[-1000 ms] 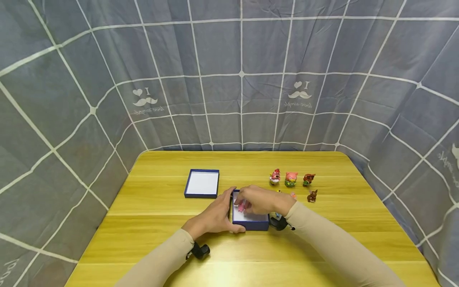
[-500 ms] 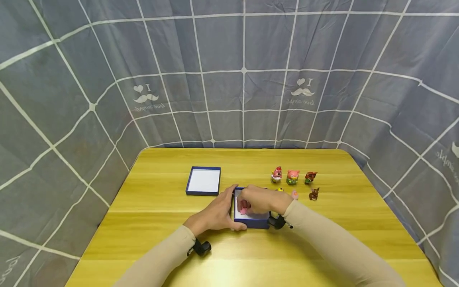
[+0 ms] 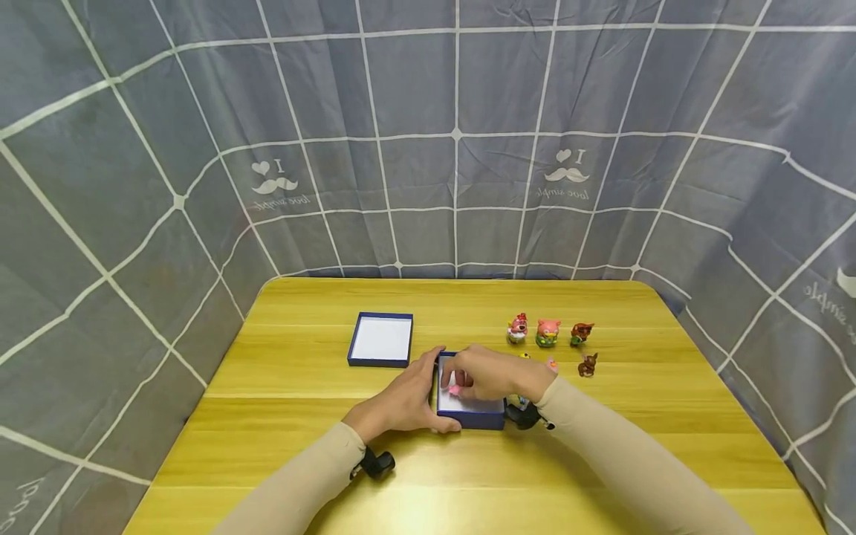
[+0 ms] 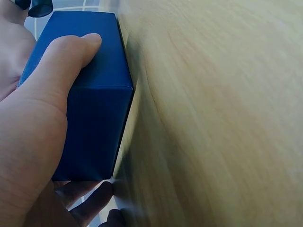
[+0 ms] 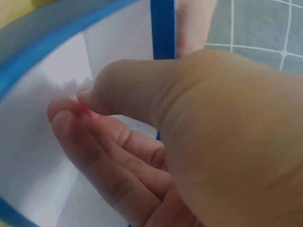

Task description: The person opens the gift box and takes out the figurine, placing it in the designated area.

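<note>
In the head view a blue box point(image 3: 471, 420) with a white inside sits on the table, its top uncovered. My left hand point(image 3: 401, 397) grips its left side. In the left wrist view the thumb lies on one blue wall point(image 4: 97, 127) and fingers reach round the far end. Over the box, my right hand point(image 3: 491, 373) pinches a small pink figurine point(image 3: 455, 390). Most of the figurine is hidden; the right wrist view shows only a bit of pink point(image 5: 93, 114) between thumb and fingertips, inside the box walls.
A shallow blue lid point(image 3: 381, 339) with a white inside lies to the left. At the right stand a red-topped figurine point(image 3: 518, 328), a pink-and-green one point(image 3: 547, 333), a brown-and-green one point(image 3: 581, 334) and a brown one point(image 3: 588, 365). Other small figurines are partly hidden behind the right arm.
The pink figurine has shifted slightly in the right fingers inside the box, and less of it shows now. My left hand stays on the box.
</note>
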{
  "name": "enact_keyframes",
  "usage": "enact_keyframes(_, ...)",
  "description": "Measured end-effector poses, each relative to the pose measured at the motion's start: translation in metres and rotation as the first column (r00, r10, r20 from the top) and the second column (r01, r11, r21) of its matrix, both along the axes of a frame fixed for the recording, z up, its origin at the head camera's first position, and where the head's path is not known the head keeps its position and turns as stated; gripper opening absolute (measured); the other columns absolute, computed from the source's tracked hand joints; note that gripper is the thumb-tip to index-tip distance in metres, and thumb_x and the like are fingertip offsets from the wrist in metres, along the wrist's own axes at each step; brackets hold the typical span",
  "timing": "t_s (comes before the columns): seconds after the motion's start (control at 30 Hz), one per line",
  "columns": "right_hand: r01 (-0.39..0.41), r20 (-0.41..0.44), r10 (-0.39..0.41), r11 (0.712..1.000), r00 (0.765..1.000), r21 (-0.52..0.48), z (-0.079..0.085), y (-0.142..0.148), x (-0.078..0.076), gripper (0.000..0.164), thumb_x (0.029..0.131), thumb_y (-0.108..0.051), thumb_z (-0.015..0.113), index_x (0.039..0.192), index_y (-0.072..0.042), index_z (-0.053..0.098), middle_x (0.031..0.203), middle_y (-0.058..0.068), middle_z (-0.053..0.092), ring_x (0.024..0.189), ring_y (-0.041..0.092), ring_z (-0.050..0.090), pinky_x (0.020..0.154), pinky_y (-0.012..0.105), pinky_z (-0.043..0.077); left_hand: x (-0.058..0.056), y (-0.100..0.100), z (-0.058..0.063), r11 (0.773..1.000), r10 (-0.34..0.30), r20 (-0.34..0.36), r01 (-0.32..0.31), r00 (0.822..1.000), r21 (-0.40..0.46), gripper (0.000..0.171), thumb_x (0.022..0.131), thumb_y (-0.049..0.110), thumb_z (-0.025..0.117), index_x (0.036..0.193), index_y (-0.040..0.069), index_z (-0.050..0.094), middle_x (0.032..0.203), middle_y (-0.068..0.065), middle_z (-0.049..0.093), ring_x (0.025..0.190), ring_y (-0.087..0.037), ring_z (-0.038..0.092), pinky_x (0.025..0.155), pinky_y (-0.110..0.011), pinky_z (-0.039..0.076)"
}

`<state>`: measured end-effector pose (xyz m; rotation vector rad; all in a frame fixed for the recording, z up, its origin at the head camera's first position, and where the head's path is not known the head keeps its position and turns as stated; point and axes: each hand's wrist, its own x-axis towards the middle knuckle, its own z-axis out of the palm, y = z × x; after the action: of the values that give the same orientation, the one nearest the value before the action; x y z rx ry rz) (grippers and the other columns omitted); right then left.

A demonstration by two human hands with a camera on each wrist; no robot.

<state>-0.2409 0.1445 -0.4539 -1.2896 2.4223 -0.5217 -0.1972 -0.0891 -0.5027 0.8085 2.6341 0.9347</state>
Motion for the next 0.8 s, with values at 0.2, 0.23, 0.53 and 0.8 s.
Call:
enact_keyframes(0.2, 0.013, 0.013, -0.013, 0.998, 1.000, -0.057, 0.008, 0.005, 0.005, 0.018, 0.110, -0.003, 0.077, 0.125, -0.008, 0.085, 0.102, 0.002, 0.082, 0.086, 0.002, 0.069, 0.083, 0.020, 0.062, -0.001, 0.000, -0.001, 1.000, 0.002, -0.008, -0.002, 1.000, 0.007, 0.144, 0.087, 0.054, 0.103, 0.184, -0.003, 0.013, 0.186, -0.032, 0.035, 0.169, -0.046, 0.045, 0.138, -0.062, 0.044)
enact_keyframes(0.23, 0.015, 0.018, -0.014, 0.998, 1.000, -0.065, 0.009, 0.006, 0.006, 0.018, 0.110, -0.003, 0.077, 0.125, -0.008, 0.085, 0.104, 0.002, 0.083, 0.088, 0.002, 0.071, 0.084, 0.021, 0.063, -0.001, 0.000, -0.001, 1.000, 0.005, -0.003, -0.005, 1.000, 0.005, 0.144, 0.087, 0.054, 0.103, 0.184, -0.003, 0.013, 0.186, -0.032, 0.035, 0.170, -0.046, 0.044, 0.138, -0.062, 0.043)
enact_keyframes(0.53, 0.083, 0.091, -0.070, 0.986, 0.993, -0.145, 0.011, 0.013, 0.011, 0.024, 0.106, 0.001, 0.081, 0.128, -0.006, 0.083, 0.112, 0.009, 0.086, 0.092, 0.003, 0.076, 0.086, 0.022, 0.066, 0.002, 0.000, 0.001, 1.000, 0.009, 0.017, -0.009, 1.000, 0.000, 0.144, 0.088, 0.056, 0.102, 0.185, -0.002, 0.012, 0.187, -0.031, 0.034, 0.171, -0.046, 0.043, 0.139, -0.062, 0.042)
enact_keyframes(0.8, 0.108, 0.077, -0.095, 0.978, 0.992, -0.179, 0.011, 0.017, 0.016, 0.026, 0.105, -0.002, 0.084, 0.130, -0.007, 0.083, 0.112, 0.006, 0.086, 0.091, 0.003, 0.076, 0.084, 0.021, 0.066, 0.002, 0.001, 0.002, 1.000, 0.005, 0.017, -0.005, 1.000, 0.001, 0.143, 0.088, 0.055, 0.102, 0.184, -0.002, 0.012, 0.187, -0.031, 0.033, 0.171, -0.046, 0.043, 0.139, -0.063, 0.043)
